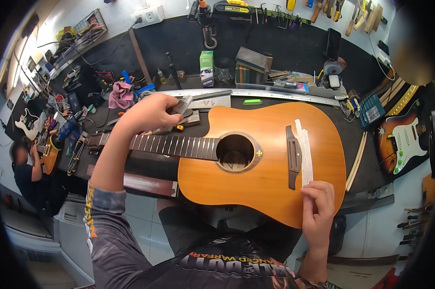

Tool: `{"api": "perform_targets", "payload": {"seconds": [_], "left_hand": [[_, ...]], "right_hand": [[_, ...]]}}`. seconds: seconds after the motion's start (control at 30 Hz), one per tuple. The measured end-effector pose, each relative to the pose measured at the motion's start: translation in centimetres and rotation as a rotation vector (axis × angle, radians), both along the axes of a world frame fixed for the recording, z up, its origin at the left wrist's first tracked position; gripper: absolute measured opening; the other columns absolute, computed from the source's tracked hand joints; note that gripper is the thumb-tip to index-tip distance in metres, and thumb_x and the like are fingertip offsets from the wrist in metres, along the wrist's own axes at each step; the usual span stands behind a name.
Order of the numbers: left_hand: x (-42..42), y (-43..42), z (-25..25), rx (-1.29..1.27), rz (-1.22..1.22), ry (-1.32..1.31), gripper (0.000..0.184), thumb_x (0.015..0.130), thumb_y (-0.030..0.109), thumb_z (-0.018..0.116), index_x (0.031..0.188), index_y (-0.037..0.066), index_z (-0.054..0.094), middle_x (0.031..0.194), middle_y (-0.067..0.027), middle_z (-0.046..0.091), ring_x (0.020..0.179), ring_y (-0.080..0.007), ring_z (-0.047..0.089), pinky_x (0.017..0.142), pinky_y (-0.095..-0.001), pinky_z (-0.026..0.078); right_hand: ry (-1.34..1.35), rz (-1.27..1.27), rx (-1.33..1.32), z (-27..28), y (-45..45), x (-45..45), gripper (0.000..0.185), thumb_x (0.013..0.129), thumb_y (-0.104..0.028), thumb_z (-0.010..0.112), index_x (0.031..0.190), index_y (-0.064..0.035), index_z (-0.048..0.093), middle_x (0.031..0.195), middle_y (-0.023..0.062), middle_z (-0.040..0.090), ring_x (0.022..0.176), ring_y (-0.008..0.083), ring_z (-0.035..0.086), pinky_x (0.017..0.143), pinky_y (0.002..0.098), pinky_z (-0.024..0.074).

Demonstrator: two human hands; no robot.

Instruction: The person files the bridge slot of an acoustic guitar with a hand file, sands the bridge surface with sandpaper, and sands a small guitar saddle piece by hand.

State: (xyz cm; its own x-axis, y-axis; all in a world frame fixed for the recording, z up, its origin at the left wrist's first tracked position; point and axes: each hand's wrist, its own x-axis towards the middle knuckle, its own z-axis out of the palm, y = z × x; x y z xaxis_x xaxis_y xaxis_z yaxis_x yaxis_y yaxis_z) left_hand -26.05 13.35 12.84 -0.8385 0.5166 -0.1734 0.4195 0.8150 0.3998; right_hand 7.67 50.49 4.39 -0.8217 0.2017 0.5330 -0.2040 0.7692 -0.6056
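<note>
An acoustic guitar (270, 183) lies face up on the bench in front of me, strings off, its neck (174, 146) pointing left. My right hand (318, 202) pinches the near end of a long pale strip (305, 154). That strip lies on the guitar top just right of the dark bridge (293, 156); whether it is wood or tape I cannot tell. A shorter pale piece lies along its far end. Above the neck, my left hand (157, 111) closes on a small clear plastic piece (182, 104), partly hidden by the fingers.
Behind the guitar runs a long metal ruler (275, 95), with a green bar (252, 102) nearby. A sunburst electric guitar (404, 142) stands at right. Two thin sticks (356, 161) lie beside the body. Another person (27, 168) handles a guitar at far left.
</note>
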Motion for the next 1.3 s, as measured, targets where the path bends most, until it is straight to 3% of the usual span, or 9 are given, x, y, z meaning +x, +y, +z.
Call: {"api": "perform_targets", "payload": {"seconds": [0.13,0.2,0.27,0.3,0.4,0.6,0.77,0.97,1.3], "left_hand": [[9.7,-0.8,1.2,0.417,-0.166,-0.222,0.028,0.091,0.02,0.088,0.102,-0.002,0.075,0.078,-0.0051,0.067,0.072,-0.0122,0.063,0.069,-0.0314,0.054],[15.1,0.4,0.0,0.472,-0.431,-0.058,0.03,0.091,0.022,0.089,0.107,0.001,0.076,0.08,-0.0067,0.071,0.07,-0.0169,0.07,0.069,-0.0326,0.056],[20.2,1.5,-0.9,0.387,-0.453,0.019,0.032,0.088,0.021,0.09,0.11,0.003,0.077,0.082,-0.0098,0.073,0.073,-0.0267,0.076,0.069,-0.0379,0.059],[22.2,1.9,-1.8,0.35,-0.446,0.089,0.029,0.088,0.024,0.09,0.107,0.006,0.076,0.088,-0.0151,0.077,0.083,-0.0409,0.077,0.072,-0.0484,0.06],[25.9,1.6,-5.0,0.394,-0.388,0.221,0.032,0.083,0.013,0.095,0.11,0.005,0.079,0.088,-0.0105,0.077,0.075,-0.0322,0.078,0.067,-0.0388,0.06],[31.6,1.8,-11.3,0.88,-0.182,-0.021,0.03,0.087,-0.005,0.09,0.114,0.001,0.08,0.094,-0.0132,0.082,0.081,-0.0296,0.082,0.07,-0.0392,0.062],[33.3,3.0,-14.2,0.752,-0.27,0.759,0.025,0.09,0.001,0.087,0.114,0.005,0.081,0.103,-0.0095,0.083,0.089,-0.0294,0.083,0.078,-0.0449,0.064],[34.7,1.2,-16.1,0.615,-0.277,1.21,0.043,0.084,0.007,0.095,0.123,0.019,0.082,0.115,0.0,0.064,0.109,-0.0255,0.065,0.086,-0.0441,0.057],[33.7,1.8,-17.7,0.797,-0.361,1.073,0.037,0.082,0.004,0.092,0.115,0.015,0.079,0.118,-0.0042,0.073,0.106,-0.0256,0.073,0.082,-0.0414,0.059]], "right_hand": [[0.123,0.266,-0.239,1.5,-4.4,0.4,0.026,0.107,0.004,0.074,0.133,-0.0025,0.075,0.118,0.0159,0.073,0.109,0.0288,0.072,0.095,0.0393,0.0586],[-0.067,0.478,-0.693,1.3,-8.8,0.0,0.036,0.113,-0.004,0.074,0.148,-0.0025,0.066,0.126,0.0156,0.071,0.104,0.0212,0.072,0.09,0.0355,0.0597],[-0.279,0.674,-0.794,1.7,-11.1,-0.5,0.044,0.115,-0.011,0.075,0.154,-0.0022,0.059,0.13,0.0124,0.068,0.102,0.0179,0.071,0.09,0.0345,0.0592],[-0.256,0.68,-0.768,0.9,-11.9,-0.5,0.041,0.116,-0.013,0.075,0.152,-0.0018,0.06,0.128,0.0116,0.068,0.101,0.0172,0.07,0.089,0.0337,0.0585],[-0.233,0.68,-0.725,-2.9,-12.8,0.0,0.032,0.12,-0.018,0.071,0.145,-0.0009,0.062,0.123,0.0092,0.065,0.098,0.0154,0.067,0.087,0.0316,0.0562],[-0.063,0.57,-0.938,-7.4,-13.6,3.1,0.03,0.131,-0.028,0.045,0.121,-0.0039,0.059,0.122,0.009,0.057,0.098,0.0156,0.064,0.092,0.0328,0.0531],[-0.261,0.653,-1.207,-7.2,-12.8,5.9,0.029,0.131,-0.036,0.046,0.13,-0.0084,0.054,0.098,0.0053,0.056,0.084,0.0114,0.057,0.072,0.0278,0.0503],[-0.386,0.698,-1.116,-7.7,-12.0,7.8,0.024,0.128,-0.025,0.055,0.144,-0.0063,0.056,0.102,0.0024,0.058,0.084,0.0068,0.051,0.07,0.0242,0.0445],[-0.408,0.789,-1.148,-8.5,-11.3,7.5,0.028,0.125,-0.014,0.056,0.151,-0.0047,0.059,0.115,0.0036,0.064,0.097,0.0099,0.06,0.089,0.0286,0.0515]]}}
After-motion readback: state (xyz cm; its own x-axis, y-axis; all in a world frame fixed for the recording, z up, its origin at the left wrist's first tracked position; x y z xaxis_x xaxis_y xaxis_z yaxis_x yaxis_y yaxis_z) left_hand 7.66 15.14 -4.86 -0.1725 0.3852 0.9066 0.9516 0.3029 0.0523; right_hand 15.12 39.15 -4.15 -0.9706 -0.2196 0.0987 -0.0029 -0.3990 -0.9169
